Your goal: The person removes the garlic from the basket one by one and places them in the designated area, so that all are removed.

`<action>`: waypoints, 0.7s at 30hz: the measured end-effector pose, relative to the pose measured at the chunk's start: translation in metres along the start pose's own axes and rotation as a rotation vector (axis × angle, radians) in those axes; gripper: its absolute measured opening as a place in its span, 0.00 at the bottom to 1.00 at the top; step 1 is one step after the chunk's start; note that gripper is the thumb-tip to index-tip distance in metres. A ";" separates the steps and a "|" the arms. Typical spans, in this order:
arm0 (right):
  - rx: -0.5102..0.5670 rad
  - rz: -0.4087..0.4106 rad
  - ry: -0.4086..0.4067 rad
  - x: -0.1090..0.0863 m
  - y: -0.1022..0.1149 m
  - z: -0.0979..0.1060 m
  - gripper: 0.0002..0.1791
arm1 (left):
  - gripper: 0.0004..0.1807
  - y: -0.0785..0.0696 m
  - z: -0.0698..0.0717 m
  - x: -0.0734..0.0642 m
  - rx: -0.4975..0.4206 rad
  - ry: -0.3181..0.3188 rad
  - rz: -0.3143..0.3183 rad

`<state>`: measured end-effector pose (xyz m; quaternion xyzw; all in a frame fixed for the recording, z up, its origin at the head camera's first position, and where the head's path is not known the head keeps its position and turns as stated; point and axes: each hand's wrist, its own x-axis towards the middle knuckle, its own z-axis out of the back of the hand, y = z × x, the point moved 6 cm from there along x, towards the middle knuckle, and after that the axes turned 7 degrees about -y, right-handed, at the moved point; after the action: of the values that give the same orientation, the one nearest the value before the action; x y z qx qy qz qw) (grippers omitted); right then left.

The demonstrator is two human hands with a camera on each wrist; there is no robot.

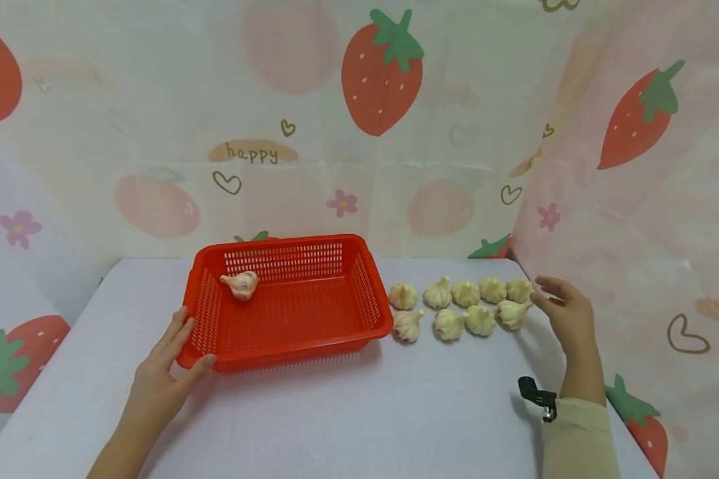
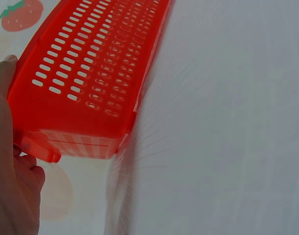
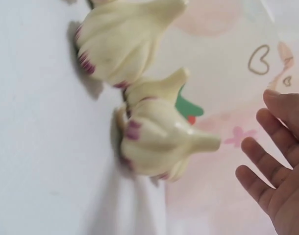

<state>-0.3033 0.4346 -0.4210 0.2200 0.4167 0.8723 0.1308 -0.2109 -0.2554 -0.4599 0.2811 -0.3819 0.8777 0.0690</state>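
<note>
A red plastic basket (image 1: 299, 346) with slotted sides stands at the left of the table, one garlic bulb (image 1: 242, 285) lying in its back left corner. My left hand (image 1: 162, 372) holds the basket's front left corner, thumb at the front rim and fingers along the left side. In the left wrist view, the fingertips (image 2: 34, 169) curl below the rim. My right hand (image 1: 566, 313) hovers beside the rightmost bulb of the front row (image 1: 513, 314), holding nothing. The right wrist view shows its fingers spread, apart from the nearest garlic bulb (image 3: 159, 137).
Several more garlic bulbs (image 1: 449, 324) sit in two rows to the right of the basket. Strawberry-print sheeting (image 1: 311, 193) hangs behind and at the sides of the white table (image 1: 359, 426). A small black device (image 1: 538, 392) is worn on the right wrist.
</note>
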 end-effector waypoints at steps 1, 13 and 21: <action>0.001 0.004 -0.009 0.000 0.004 0.001 0.28 | 0.44 0.000 0.000 0.000 0.000 0.000 0.000; 0.031 0.127 -0.054 -0.015 0.072 0.005 0.25 | 0.45 0.004 -0.001 0.000 0.001 -0.002 -0.006; 0.116 0.312 0.007 -0.033 0.114 -0.015 0.22 | 0.45 0.003 -0.001 -0.001 0.002 0.006 0.002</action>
<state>-0.2872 0.3406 -0.3486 0.2862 0.4275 0.8573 -0.0206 -0.2117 -0.2569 -0.4631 0.2782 -0.3813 0.8789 0.0689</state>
